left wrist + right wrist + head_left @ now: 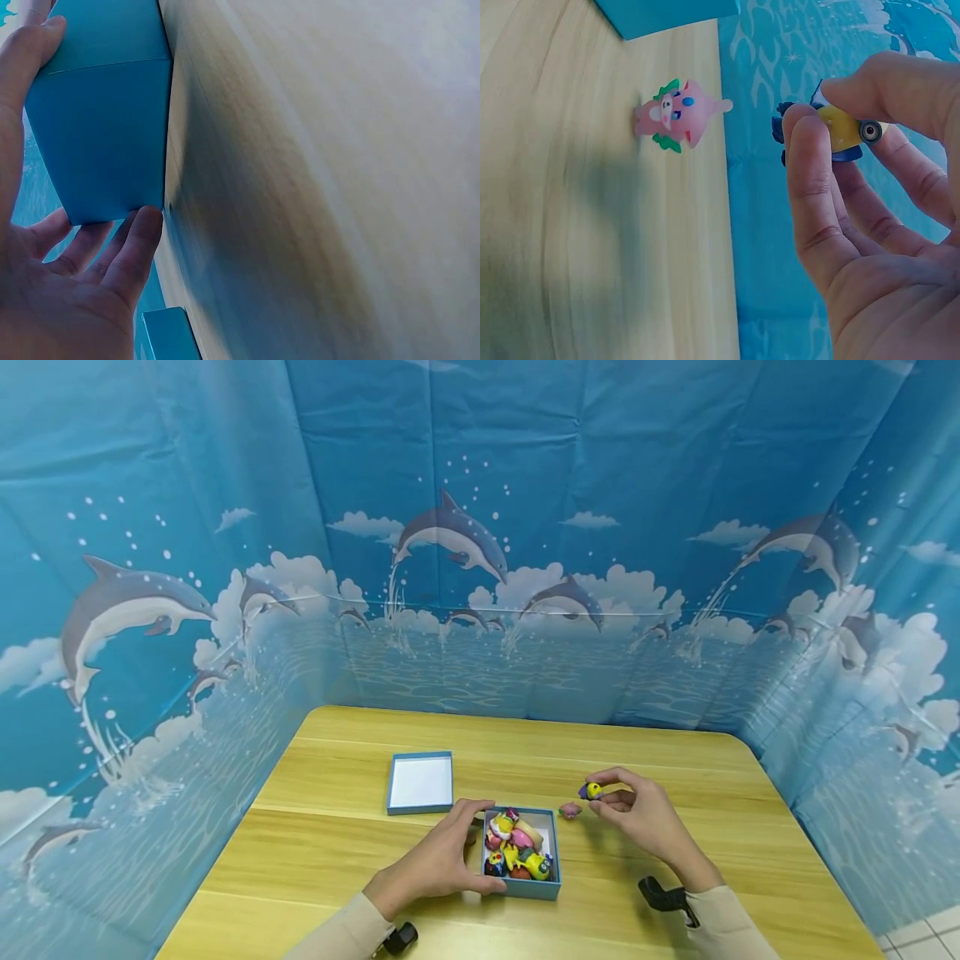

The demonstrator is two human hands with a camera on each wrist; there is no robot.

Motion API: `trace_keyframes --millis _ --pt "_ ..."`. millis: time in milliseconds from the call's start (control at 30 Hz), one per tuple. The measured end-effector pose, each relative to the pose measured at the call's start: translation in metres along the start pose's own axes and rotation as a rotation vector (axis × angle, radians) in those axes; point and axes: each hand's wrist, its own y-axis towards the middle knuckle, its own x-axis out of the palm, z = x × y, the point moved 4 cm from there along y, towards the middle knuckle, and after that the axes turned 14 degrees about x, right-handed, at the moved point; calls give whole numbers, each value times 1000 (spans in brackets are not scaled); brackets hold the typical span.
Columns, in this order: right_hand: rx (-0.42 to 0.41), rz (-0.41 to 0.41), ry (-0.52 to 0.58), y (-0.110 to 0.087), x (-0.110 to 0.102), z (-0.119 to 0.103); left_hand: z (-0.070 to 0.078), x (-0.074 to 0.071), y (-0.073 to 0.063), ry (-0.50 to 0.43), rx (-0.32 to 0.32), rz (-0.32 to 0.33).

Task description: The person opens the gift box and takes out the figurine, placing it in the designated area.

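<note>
In the head view my left hand (442, 862) grips a small blue box (536, 890) from its left side, thumb at the near edge and fingers at the far edge. Inside lie several colourful toy figurines (516, 837), heaped together. The left wrist view shows the box's plain outer wall (109, 142) between thumb and fingers. My right hand (647, 817) pinches a yellow and dark-blue toy figurine (841, 129) between thumb and fingertips, above the table. A pink figurine with green side pieces (684, 115) stands on the table, between the box and this hand.
A shallow blue lid with a white inside (422, 782) lies left of the box, farther back. The wooden table (337, 835) has a curtain with dolphins (450, 535) behind it and along its sides. Black camera mounts (663, 896) sit on both wrists.
</note>
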Motion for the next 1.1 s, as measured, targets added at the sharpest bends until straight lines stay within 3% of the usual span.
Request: trace_keyframes --millis 533,1100 --pt "98 16 -60 5 2 21 1 0 0 14 -6 0" --pt "125 47 -140 11 4 39 1 0 0 5 -12 -6"
